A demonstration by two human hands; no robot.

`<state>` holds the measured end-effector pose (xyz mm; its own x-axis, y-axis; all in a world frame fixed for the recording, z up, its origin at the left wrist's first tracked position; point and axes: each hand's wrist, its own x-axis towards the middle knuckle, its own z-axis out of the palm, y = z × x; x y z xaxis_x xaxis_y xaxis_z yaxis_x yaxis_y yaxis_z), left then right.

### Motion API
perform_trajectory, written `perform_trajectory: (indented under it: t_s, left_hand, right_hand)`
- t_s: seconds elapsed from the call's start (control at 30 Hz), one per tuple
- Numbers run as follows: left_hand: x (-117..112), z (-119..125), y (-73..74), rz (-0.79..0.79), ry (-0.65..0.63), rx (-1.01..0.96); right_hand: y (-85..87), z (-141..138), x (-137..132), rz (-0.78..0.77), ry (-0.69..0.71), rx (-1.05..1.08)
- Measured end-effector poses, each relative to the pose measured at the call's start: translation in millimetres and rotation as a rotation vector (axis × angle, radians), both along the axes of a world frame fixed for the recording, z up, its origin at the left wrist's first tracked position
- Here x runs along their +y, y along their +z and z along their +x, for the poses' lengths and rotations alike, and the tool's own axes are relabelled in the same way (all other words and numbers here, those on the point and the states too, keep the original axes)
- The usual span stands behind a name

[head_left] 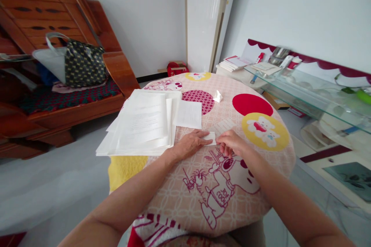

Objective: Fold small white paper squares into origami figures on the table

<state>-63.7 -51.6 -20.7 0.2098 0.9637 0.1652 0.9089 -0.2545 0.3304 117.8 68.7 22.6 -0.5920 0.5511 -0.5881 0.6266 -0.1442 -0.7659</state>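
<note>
On the cloth-covered round table lies a small white piece of paper (211,137), which looks folded. My left hand (191,144) rests flat over its left part, fingers stretched out. At its right edge is my right hand (232,142), with the fingers curled and the thumb and forefinger pinched on the paper. Just beyond both hands lies a thin, pale printed sheet (224,125). A larger folded white sheet (189,114) is to the left, beside a stack of printed papers (145,119). Farther back stands a small folded paper shape (217,96).
A patterned tablecloth (174,200) covers the round table. Left of it is a wooden bench (113,71) with a dark patterned bag (84,63). At right stands a glass-topped cabinet (313,96) with booklets (233,62) near its far end. A tall white air conditioner (203,27) is behind.
</note>
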Motion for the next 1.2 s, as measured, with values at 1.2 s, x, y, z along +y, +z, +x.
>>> perform_trajectory:
  t_s: [1.2]
  left_hand:
    - [0,2,2.2,0.043,0.016,-0.131]
  right_hand:
    - [-12.5,-18,-5,0.533,0.209,-0.144]
